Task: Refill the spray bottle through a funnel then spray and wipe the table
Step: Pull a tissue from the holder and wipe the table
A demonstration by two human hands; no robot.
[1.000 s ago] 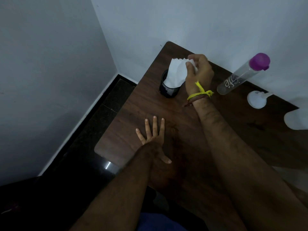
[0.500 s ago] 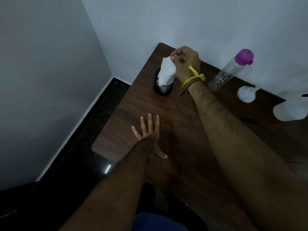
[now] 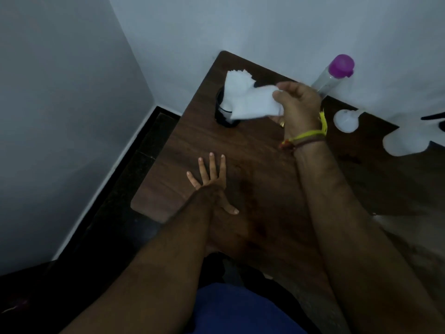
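My right hand (image 3: 297,106) pinches a white tissue (image 3: 255,103) just right of and above the black mesh holder (image 3: 222,116), where more tissues (image 3: 237,77) stand upright. Flat on the dark wooden table (image 3: 265,169), fingers spread, lies my left hand (image 3: 212,179). A white funnel (image 3: 346,119) lies on its side at the right. The white spray bottle (image 3: 399,143) is at the far right edge, partly cut off. A clear water bottle with a purple cap (image 3: 337,71) stands by the wall.
The table sits in a corner between two pale walls, with dark floor to its left. Its left and near edges are close to my left hand. A damp-looking patch shows on the wood near my left wrist.
My right hand has drawn one tissue out of the holder and moved it rightward and toward me. My left hand stays flat on the table.
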